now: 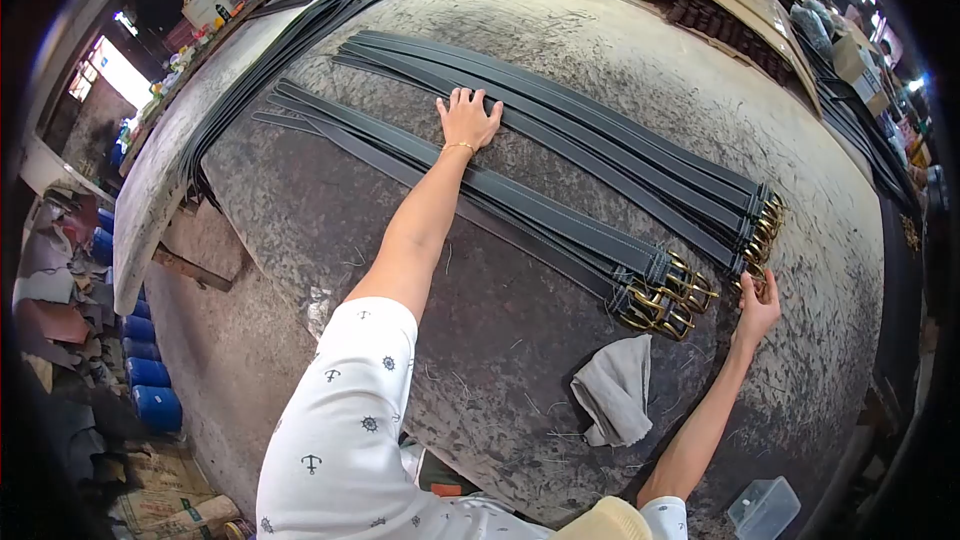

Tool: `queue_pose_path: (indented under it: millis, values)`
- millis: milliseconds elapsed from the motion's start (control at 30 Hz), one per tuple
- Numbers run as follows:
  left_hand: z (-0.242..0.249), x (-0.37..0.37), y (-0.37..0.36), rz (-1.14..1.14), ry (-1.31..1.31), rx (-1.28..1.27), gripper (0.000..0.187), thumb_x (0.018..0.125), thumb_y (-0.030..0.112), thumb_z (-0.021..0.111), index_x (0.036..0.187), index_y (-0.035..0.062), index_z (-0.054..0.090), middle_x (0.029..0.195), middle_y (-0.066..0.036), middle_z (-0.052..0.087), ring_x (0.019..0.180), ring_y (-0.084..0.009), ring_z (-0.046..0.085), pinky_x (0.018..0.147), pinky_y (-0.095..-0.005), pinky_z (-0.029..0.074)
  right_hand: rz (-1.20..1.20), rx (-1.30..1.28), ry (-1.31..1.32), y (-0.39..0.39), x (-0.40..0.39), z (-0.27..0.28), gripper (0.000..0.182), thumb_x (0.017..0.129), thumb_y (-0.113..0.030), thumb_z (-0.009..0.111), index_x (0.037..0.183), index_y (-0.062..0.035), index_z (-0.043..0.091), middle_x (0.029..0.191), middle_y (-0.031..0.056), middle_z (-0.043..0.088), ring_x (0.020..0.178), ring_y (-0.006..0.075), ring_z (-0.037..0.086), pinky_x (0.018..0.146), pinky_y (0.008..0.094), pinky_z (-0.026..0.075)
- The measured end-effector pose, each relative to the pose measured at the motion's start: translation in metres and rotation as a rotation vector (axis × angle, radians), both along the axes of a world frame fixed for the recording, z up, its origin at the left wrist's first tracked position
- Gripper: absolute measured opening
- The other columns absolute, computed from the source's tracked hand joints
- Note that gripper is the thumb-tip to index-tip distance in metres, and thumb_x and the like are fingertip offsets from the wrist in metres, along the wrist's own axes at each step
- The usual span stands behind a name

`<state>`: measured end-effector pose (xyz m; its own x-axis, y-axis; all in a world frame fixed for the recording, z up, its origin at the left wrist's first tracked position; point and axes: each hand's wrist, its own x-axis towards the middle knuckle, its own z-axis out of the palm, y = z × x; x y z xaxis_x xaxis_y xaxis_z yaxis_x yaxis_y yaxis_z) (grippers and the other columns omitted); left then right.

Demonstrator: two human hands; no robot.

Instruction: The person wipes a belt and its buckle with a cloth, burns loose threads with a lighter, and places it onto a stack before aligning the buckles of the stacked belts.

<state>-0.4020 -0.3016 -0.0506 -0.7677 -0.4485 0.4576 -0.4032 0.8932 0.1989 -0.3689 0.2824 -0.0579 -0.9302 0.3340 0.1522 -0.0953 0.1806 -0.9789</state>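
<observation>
Two bundles of dark stitched belts with brass buckles lie on a worn table. My left hand (468, 122) is between them, palm down with fingers spread, near the lower edge of the far belt bundle (600, 115). At that bundle's buckle end, my right hand (758, 305) has thumb and fingers closed round a brass buckle. The near belt bundle (560, 215) passes under my left wrist, and its brass buckles (662, 302) sit left of my right hand. Below these buckles lies a crumpled grey cloth (615, 392).
More dark straps (270, 50) hang over the table's far left edge. An open cardboard box (735, 15) of dark items stands at the back right. A clear plastic box (763, 510) is at the lower right. Blue containers (150, 373) stand on the floor at left.
</observation>
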Motion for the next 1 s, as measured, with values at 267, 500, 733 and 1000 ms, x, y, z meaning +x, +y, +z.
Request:
queue_pose_path:
  millis: [267,500,733,1000]
  values:
    - [0.006,0.002,0.004,0.029,-0.04,-0.038,0.054,0.091,0.05,0.055,0.118,0.0044,0.061,0.127,-0.014,0.056,0.127,-0.0313,0.048,0.11,-0.0616,0.028,-0.006,-0.021,0.001,-0.004,0.001,0.004,0.061,0.085,-0.013,0.08,0.137,0.0043,0.054,0.085,0.0016,0.065,0.062,0.0042,0.049,0.051,0.0221,0.038]
    - [-0.007,-0.003,-0.003,0.09,-0.019,0.055,0.075,0.09,0.056,0.052,0.14,0.0012,0.045,0.147,-0.017,0.042,0.141,-0.0325,0.034,0.116,-0.058,0.022,0.005,-0.01,-0.016,-0.008,0.006,0.013,0.067,0.087,-0.012,0.078,0.141,0.0097,0.045,0.081,0.0014,0.063,0.062,0.0039,0.047,0.052,0.0226,0.037]
    - [-0.006,-0.009,-0.009,0.143,-0.128,0.212,0.085,0.091,0.062,0.046,0.151,0.0036,0.033,0.163,-0.015,0.022,0.152,-0.0316,0.015,0.12,-0.0564,0.013,-0.002,-0.008,-0.015,-0.008,0.003,0.01,0.065,0.087,-0.011,0.077,0.141,0.0092,0.046,0.085,0.0023,0.065,0.064,0.0041,0.05,0.051,0.0226,0.037]
    - [0.003,-0.006,-0.004,0.15,-0.14,0.203,0.081,0.089,0.062,0.047,0.147,0.005,0.043,0.161,-0.014,0.027,0.151,-0.0317,0.017,0.119,-0.0589,0.014,-0.01,-0.017,-0.01,-0.006,0.002,0.005,0.063,0.084,-0.014,0.08,0.138,0.0049,0.053,0.088,0.003,0.066,0.068,0.0057,0.055,0.052,0.0216,0.041]
